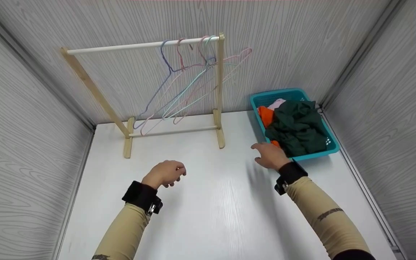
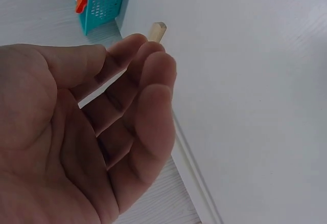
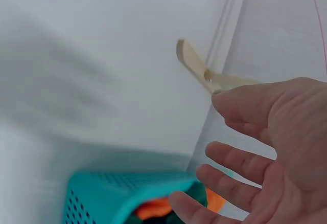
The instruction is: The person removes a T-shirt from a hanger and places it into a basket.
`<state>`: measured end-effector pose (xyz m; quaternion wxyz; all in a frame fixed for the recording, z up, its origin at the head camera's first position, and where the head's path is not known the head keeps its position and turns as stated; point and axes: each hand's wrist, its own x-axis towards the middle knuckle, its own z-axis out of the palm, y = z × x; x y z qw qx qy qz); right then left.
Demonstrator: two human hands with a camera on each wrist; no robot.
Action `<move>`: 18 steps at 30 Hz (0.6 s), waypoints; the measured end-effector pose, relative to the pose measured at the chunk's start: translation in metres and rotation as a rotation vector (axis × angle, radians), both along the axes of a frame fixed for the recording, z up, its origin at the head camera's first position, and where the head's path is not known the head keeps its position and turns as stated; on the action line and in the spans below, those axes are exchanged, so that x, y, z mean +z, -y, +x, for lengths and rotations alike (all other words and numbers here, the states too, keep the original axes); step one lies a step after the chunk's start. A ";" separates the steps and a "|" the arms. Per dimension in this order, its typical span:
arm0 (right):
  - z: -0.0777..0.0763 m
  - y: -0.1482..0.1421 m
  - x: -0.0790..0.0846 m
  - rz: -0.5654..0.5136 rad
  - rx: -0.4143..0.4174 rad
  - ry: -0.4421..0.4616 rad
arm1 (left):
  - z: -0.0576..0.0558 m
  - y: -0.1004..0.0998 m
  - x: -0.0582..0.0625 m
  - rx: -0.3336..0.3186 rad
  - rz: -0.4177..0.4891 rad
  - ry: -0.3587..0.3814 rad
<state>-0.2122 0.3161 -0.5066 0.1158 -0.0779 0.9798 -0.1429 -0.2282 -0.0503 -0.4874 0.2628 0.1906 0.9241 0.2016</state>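
My left hand hovers over the white table with loosely bent fingers, and its palm holds nothing in the left wrist view. At the near left side of a teal basket, my right hand has its fingers spread and is likewise bare. Dark green cloth lies bunched across most of the basket. Orange cloth and a pale pink cloth show from under it along the left. Several wire hangers in blue, pink and mint, among them a blue hanger, hang from a rack's white rail.
The rack's wooden posts, such as the right post, stand on feet at the back of the white table. One pink hanger juts past the right post. Grey wood-grain walls enclose the table at the left, back and right.
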 end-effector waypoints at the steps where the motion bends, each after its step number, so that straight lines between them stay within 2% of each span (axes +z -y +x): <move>1: 0.003 0.005 -0.003 0.001 0.009 -0.007 | 0.000 0.000 -0.003 0.002 -0.011 -0.048; 6: 0.020 0.029 -0.029 0.040 0.005 -0.055 | 0.006 -0.004 -0.022 0.057 -0.056 -0.246; 8: 0.025 0.037 -0.042 0.063 -0.014 -0.075 | 0.010 -0.007 -0.032 0.085 -0.067 -0.276; 12: 0.035 0.050 -0.064 0.108 -0.057 -0.095 | 0.017 -0.012 -0.050 0.084 -0.109 -0.355; 18: 0.044 0.068 -0.083 0.132 -0.082 -0.159 | 0.026 -0.014 -0.078 0.099 -0.179 -0.419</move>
